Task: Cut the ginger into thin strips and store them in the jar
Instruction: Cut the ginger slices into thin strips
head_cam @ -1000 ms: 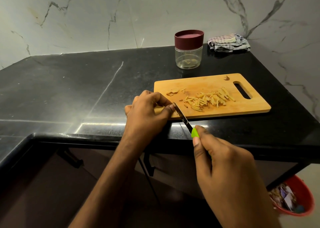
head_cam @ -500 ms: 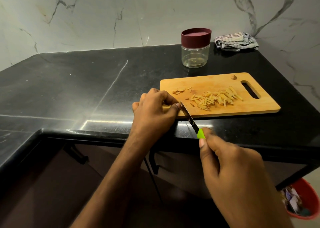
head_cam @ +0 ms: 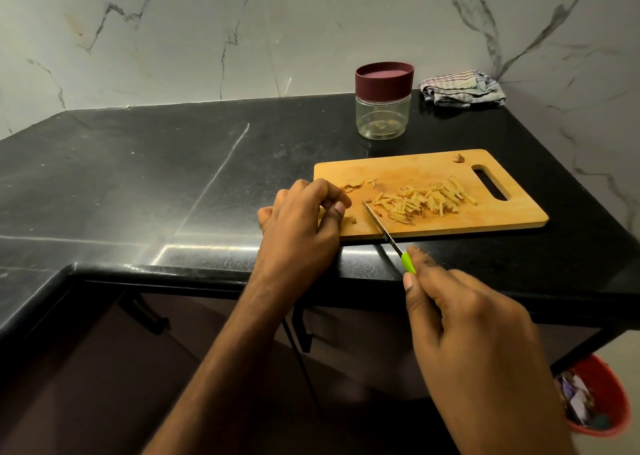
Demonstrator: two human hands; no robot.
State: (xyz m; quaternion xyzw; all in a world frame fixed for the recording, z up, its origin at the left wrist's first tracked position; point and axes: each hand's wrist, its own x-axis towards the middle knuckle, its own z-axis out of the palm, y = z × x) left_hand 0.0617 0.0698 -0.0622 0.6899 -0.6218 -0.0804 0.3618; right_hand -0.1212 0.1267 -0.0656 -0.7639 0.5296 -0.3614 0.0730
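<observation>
Head view: the right hand (head_cam: 474,330) grips a green-handled knife (head_cam: 382,233); beyond its blade a pile of ginger strips (head_cam: 427,200) is cut. The left hand (head_cam: 301,226) pinches a last ginger piece (head_cam: 348,219), mostly hidden beneath it. The lidded jar (head_cam: 383,103), well beyond, looks nearly empty, contents unclear.

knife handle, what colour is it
Bright green: the knife handle pokes out of the right hand in the head view.

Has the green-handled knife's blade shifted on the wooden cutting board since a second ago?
Yes. The green-handled knife has moved right along the wooden cutting board, away from the left hand and toward the pile of ginger strips; a gap now separates blade and thumb.
</observation>
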